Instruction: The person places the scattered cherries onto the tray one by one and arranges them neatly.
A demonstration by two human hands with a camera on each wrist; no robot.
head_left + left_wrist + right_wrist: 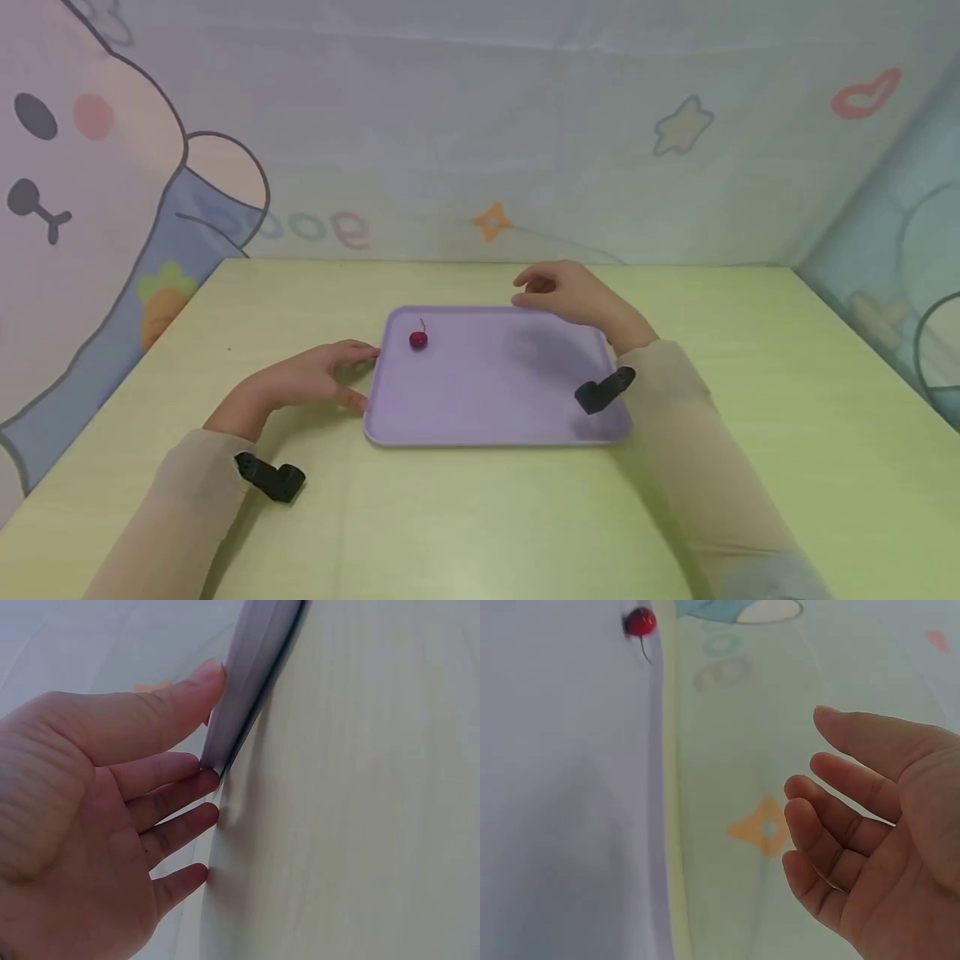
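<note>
- Head view: we see a lilac tray (495,408) lying flat on a pale green table (480,517); a single red cherry (418,338) with its stem up sits inside the tray near the far left corner
- Head view: the left hand (315,379) rests on the table against the tray's left edge, fingers nearly straight, tips touching the rim, thumb along its upper lip; we see nothing clasped in it
- Head view: the right hand (570,293) hangs above the tray's far right corner, fingers loosely bent and pointing left, holding nothing; it is well apart from the cherry
- Head view: both forearms wear beige sleeves, each with a small black device at the wrist; a cartoon-printed backdrop (525,142) stands behind the table
- Left wrist view: we note the left hand (90,825) with relaxed fingers; the thumb (172,701) lies on top of the tray (251,667) rim and the fingertips meet its lower edge where it sits on the table (360,810); a light touch, not a clenched grip
- Right wrist view: the right hand (877,847) is empty, fingers gently curved and slack, held above the table beyond the tray (562,795); the cherry (640,622) lies on the tray, far from the fingertips
</note>
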